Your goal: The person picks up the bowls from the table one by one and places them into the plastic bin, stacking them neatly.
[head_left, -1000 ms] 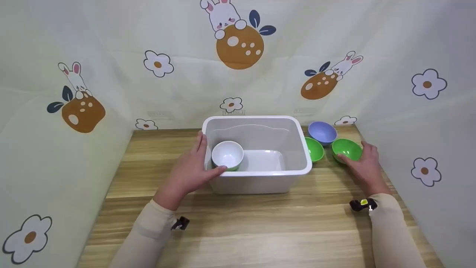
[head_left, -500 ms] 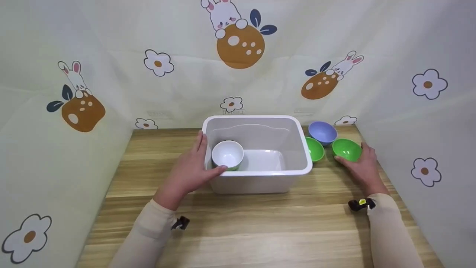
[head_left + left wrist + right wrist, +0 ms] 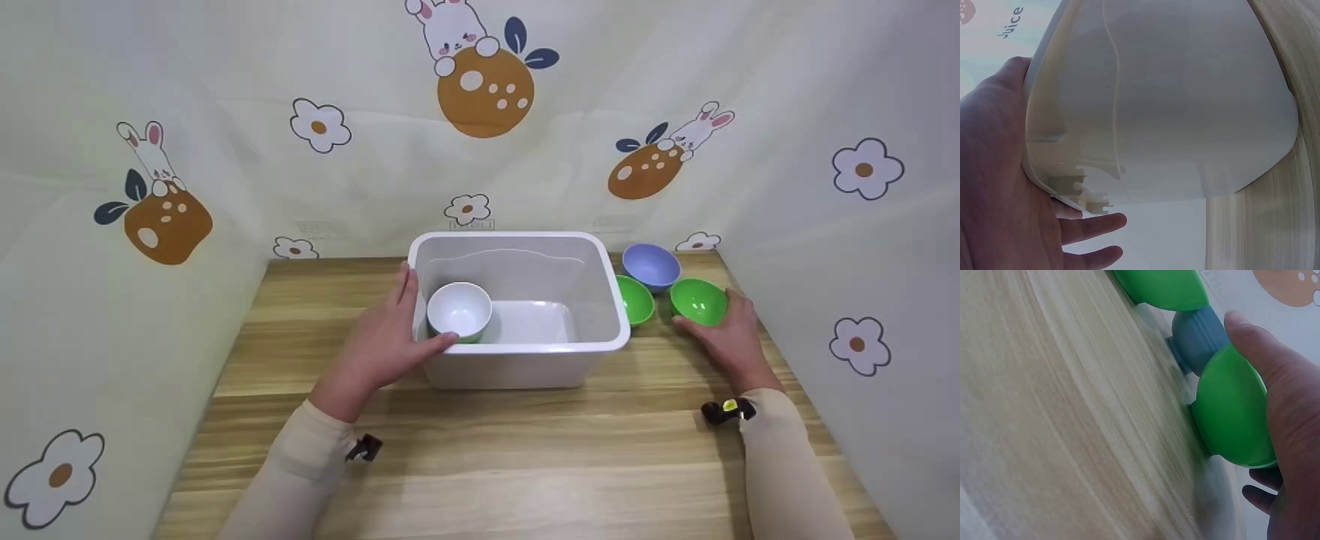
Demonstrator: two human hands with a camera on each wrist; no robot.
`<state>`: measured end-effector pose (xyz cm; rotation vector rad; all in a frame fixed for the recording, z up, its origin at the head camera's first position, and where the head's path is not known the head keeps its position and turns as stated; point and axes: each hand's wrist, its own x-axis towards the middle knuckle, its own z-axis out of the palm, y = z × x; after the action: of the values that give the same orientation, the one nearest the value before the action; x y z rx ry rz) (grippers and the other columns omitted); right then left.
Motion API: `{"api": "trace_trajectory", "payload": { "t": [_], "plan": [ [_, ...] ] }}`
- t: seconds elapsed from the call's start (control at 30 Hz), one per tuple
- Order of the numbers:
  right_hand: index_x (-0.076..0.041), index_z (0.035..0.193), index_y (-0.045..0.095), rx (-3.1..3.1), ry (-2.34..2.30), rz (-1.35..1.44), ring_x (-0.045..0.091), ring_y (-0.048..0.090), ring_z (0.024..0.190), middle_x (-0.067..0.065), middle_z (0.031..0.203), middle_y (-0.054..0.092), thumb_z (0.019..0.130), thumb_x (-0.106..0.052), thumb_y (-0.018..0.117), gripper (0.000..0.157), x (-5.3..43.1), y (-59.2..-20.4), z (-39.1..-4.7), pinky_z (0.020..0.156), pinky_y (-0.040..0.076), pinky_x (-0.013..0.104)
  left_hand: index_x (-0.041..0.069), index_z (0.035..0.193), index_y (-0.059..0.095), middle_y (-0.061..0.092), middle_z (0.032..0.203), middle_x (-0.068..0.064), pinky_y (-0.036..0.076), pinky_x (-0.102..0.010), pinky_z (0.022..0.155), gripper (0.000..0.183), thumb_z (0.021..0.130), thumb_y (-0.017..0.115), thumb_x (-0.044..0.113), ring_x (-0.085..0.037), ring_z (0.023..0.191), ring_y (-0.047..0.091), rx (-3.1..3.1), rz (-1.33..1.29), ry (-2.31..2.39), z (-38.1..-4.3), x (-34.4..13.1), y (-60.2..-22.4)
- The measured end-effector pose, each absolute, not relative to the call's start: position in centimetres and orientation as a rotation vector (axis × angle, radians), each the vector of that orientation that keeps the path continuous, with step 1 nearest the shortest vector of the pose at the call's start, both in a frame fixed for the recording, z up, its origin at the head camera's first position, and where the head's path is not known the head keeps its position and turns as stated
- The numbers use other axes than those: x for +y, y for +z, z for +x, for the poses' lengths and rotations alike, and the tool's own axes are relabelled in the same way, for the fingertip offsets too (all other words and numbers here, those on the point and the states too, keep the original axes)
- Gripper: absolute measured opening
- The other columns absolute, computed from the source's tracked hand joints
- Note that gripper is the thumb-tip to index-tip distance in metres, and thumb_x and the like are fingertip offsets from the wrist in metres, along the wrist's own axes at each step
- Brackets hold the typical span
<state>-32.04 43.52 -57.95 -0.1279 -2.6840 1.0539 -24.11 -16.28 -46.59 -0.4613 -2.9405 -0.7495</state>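
Note:
In the head view, my left hand lies at the near left corner of a white plastic bin, its thumb on the front rim and its fingers along the left side. The left wrist view shows those fingers fairly straight past the bin's wall. A white bowl, with green showing beneath it, sits in the bin's left end. To the right of the bin, my right hand holds a green bowl between thumb and fingers. In the right wrist view, the thumb reaches across this bowl.
A blue bowl stands behind the held bowl. Another green bowl is beside the bin, partly hidden by its rim. The wooden table meets patterned cloth walls at the back and both sides.
My right hand has shifted slightly left around the green bowl, the thumb now farther along its near side. The left hand and bin have stayed put.

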Motion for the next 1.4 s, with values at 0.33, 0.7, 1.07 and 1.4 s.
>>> {"api": "trace_trajectory", "payload": {
  "t": [0.33,0.7,1.07,1.4],
  "plan": [
    [0.016,0.167,0.02,-2.662,1.079,-0.154,0.058,0.033,0.149,0.041,0.162,0.028,0.089,-0.05,0.093,0.126,43.49,-58.29,-32.1,0.124,0.029,0.073,-0.002,0.175,0.01,0.004,0.184,-0.022,0.038,-0.067,0.123,0.129,0.094,0.065,0.082,-0.049,0.163,0.029,-2.946,-0.469,-0.757,-24.11,-16.34,-46.56],
    [0.016,0.168,0.017,-2.66,1.087,-0.175,0.059,0.035,0.147,0.043,0.161,0.027,0.09,-0.047,0.092,0.124,43.27,-58.46,-32.42,0.123,0.03,0.073,-0.001,0.175,0.009,0.003,0.184,-0.021,0.037,-0.066,0.124,0.131,0.093,0.064,0.084,-0.048,0.163,0.029,-2.961,-0.455,-0.753,-24.13,-16.3,-46.62],
    [0.016,0.166,0.023,-2.617,1.113,-0.176,0.054,0.039,0.143,0.04,0.157,0.029,0.09,-0.041,0.092,0.117,42.92,-58.56,-32.52,0.123,0.034,0.07,-0.002,0.175,0.01,0.005,0.184,-0.021,0.039,-0.069,0.122,0.131,0.092,0.063,0.086,-0.049,0.161,0.031,-2.952,-0.455,-0.754,-24.05,-16.23,-46.49],
    [0.011,0.167,0.025,-2.59,1.141,-0.203,0.053,0.04,0.143,0.038,0.158,0.03,0.091,-0.043,0.092,0.115,42.8,-58.39,-32.55,0.122,0.035,0.071,-0.002,0.175,0.01,0.003,0.184,-0.021,0.04,-0.067,0.122,0.129,0.094,0.066,0.081,-0.05,0.16,0.034,-2.945,-0.461,-0.752,-24.01,-16.29,-46.54]
  ]
}}
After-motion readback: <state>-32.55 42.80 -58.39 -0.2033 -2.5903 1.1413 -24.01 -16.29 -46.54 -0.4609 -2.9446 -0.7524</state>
